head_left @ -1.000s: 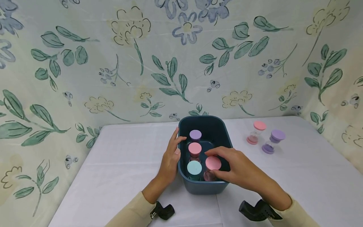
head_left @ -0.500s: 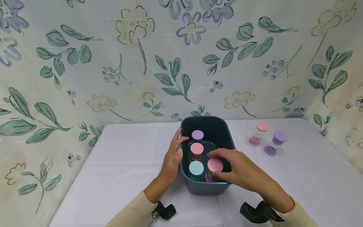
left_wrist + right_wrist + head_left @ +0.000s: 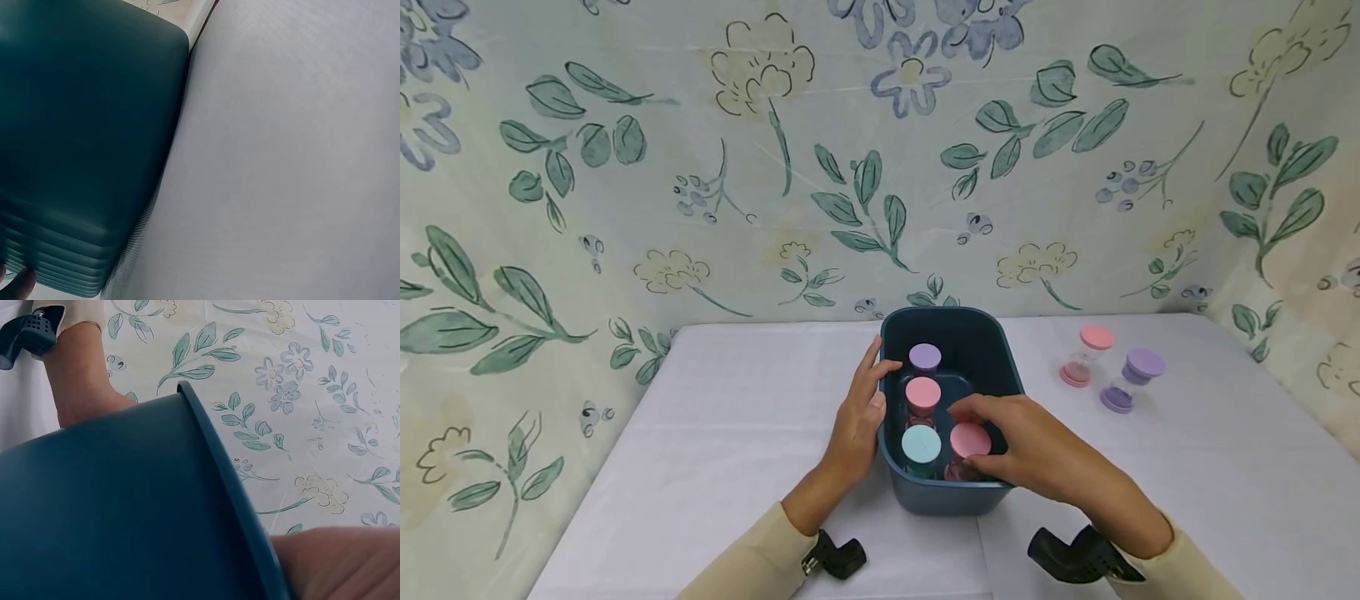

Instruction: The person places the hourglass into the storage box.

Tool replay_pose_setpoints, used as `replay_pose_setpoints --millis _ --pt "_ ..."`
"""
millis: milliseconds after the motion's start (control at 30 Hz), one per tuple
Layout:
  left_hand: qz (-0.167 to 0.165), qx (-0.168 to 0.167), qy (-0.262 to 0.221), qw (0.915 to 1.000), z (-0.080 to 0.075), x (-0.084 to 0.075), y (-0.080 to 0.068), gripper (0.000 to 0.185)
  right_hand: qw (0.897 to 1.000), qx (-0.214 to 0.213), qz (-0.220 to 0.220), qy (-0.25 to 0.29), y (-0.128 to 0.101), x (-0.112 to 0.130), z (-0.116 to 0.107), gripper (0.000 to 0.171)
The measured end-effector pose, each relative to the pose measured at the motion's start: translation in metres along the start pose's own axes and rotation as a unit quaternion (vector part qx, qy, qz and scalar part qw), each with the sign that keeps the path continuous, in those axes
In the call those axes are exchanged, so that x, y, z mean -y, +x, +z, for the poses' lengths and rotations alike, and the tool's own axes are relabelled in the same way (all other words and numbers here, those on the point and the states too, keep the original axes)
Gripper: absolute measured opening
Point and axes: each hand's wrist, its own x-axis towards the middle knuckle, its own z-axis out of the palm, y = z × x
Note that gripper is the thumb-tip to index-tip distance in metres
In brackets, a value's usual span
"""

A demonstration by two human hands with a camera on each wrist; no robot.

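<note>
A dark blue bin (image 3: 951, 497) stands on the table, holding several small sand timers with coloured caps. Inside, along its left side, are a purple-capped sand timer (image 3: 925, 357), a pink-capped one (image 3: 922, 392) and a teal-capped one (image 3: 921, 446). My right hand (image 3: 1037, 446) reaches over the right rim and grips another pink sand timer (image 3: 970, 440) in the near right corner, thumb and index finger on either side of its cap. My left hand (image 3: 856, 425) rests against the bin's left wall, fingers mostly straight, one fingertip over the rim.
On the table's right stand a pink sand timer (image 3: 1086, 354) and a purple sand timer (image 3: 1132, 381), close together. A white cloth (image 3: 737, 467) covers the table. Behind it hangs a floral curtain (image 3: 760, 225).
The whole scene has shifted slightly right in the head view. Both hands keep nearly the same place at the bin, the right one still on the pink sand timer.
</note>
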Motion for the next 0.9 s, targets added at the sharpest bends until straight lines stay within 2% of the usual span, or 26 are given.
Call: replay_pose_setpoints --millis 200,900 --pt "-0.003 0.0 0.007 1.0 0.0008 0.0001 -0.0002 0.045 1.0 0.007 0.017 0.003 0.001 0.0026 -0.0008 0.045" --pt "-0.003 0.001 0.006 1.0 0.0008 -0.0004 -0.0015 0.043 1.0 0.015 0.017 -0.02 0.0028 0.0022 0.0002 0.04"
